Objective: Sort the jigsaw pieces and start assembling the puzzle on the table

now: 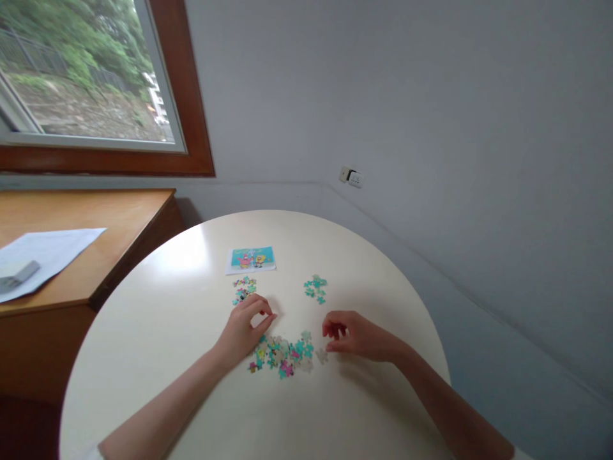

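Note:
Loose jigsaw puzzle pieces (pixel 282 353) lie in a mixed heap between my hands, in teal, yellow, pink and pale tones. Over the upper left of that heap, my left hand (pixel 249 322) has thumb and forefinger tips together; whatever may be between them is too small to make out. My right hand (pixel 357 335) is right of the heap, thumb and curled fingers apart, with nothing visible in them. A pale puzzle piece (pixel 322 355) lies just beside its thumb. Behind my left hand is a small group of multicoloured pieces (pixel 245 282), partly hidden. A teal group (pixel 316 287) lies farther right.
On the round cream table (pixel 191 383), a picture card (pixel 252 259) with two cartoon figures lies beyond the pieces. A wooden desk (pixel 129 211) at left bears paper sheets (pixel 62 246) and a pale box-like object (pixel 19 273). Walls with a socket (pixel 355 179) stand behind.

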